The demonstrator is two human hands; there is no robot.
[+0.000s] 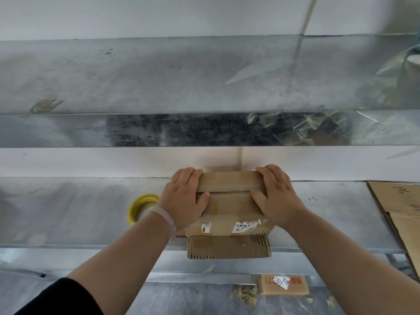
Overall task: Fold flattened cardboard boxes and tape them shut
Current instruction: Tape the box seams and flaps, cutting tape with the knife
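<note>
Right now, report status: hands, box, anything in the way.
Left hand and right hand flat on cardboard box, pressing top flaps together. Seam not yet taped. Tape roll beside left wrist, untouched. Nothing in the way.

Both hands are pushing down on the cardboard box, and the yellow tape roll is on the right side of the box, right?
Not quite. The left hand and right hand do press on the cardboard box, but the yellow tape roll sits on the box's left side, by the left wrist. The head view shows it.
</note>
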